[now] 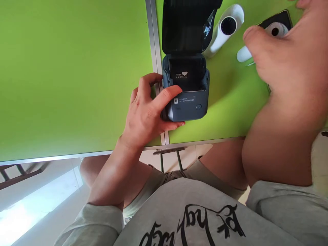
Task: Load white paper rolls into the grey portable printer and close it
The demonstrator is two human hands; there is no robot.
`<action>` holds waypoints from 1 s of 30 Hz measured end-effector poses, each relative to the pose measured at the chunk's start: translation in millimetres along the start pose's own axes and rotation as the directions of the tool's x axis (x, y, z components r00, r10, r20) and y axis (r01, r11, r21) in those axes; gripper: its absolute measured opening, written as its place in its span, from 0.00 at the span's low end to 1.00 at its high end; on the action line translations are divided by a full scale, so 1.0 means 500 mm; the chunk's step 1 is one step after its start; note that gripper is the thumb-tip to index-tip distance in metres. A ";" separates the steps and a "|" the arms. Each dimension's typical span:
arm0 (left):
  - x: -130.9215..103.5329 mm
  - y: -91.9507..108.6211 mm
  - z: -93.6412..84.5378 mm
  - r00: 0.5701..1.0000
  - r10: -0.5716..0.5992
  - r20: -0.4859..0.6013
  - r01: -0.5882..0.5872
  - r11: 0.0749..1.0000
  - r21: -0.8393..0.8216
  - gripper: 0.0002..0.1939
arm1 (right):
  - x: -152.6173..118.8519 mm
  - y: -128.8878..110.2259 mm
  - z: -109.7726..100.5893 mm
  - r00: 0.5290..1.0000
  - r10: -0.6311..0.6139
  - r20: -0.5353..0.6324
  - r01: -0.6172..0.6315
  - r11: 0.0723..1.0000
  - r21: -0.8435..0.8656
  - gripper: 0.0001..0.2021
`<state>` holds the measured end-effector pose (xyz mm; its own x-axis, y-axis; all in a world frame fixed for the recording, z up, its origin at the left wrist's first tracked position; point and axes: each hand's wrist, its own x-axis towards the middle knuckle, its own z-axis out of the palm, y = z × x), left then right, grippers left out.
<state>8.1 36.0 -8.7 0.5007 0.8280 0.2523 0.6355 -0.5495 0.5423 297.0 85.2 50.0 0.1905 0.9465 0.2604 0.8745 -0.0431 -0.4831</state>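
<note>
My left hand (146, 106) grips the left side of a dark blue-grey label printer (189, 106), its thumb on the front edge of the roll compartment. The printer's black lid (188, 27) stands raised, and no roll shows in the compartment. My right hand (289, 58) is over the right part of the table, thumb stretched out and apart from the fingers, which are mostly hidden or out of view. Beside that thumb is a white paper roll (243, 55), partly covered by the hand. Another small white roll (282, 27) appears on a dark phone-like object (284, 17).
A long white roll (217, 41) with a dark core lies right of the printer lid. The green table (77, 68) has a metal seam (153, 34) left of the printer. Its front edge runs just above my lap, and stool legs (170, 159) show below.
</note>
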 end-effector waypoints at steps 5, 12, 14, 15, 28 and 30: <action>0.005 0.005 -0.006 1.000 0.005 0.022 -0.005 1.000 -0.002 0.43 | 0.007 -0.044 -0.004 0.968 0.222 0.120 -0.189 0.952 -0.240 0.31; 0.010 0.008 -0.008 0.999 -0.041 0.033 0.042 0.999 -0.022 0.43 | 0.019 -0.023 0.012 0.957 0.255 0.141 -0.203 0.931 -0.304 0.22; 0.010 0.005 -0.007 0.998 -0.042 0.035 0.044 0.998 -0.053 0.43 | 0.022 -0.014 0.018 0.960 0.237 0.146 -0.184 0.935 -0.304 0.21; 0.010 0.003 -0.007 0.998 -0.043 0.038 0.045 0.997 -0.070 0.42 | 0.023 -0.012 0.019 0.961 0.234 0.145 -0.182 0.935 -0.306 0.23; 0.008 -0.005 -0.006 0.998 -0.001 0.056 0.005 0.998 -0.069 0.43 | 0.017 0.003 0.008 0.955 0.263 0.136 -0.220 0.938 -0.266 0.24; 0.006 -0.008 -0.003 0.999 0.012 0.046 -0.009 0.998 -0.064 0.43 | 0.013 0.007 0.004 0.976 0.166 0.140 -0.142 0.975 -0.169 0.22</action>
<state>5.9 40.9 -9.0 0.5353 0.8151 0.2216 0.5921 -0.5492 0.5898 300.7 91.9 48.3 0.2689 0.9615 0.0570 0.9014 -0.2303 -0.3665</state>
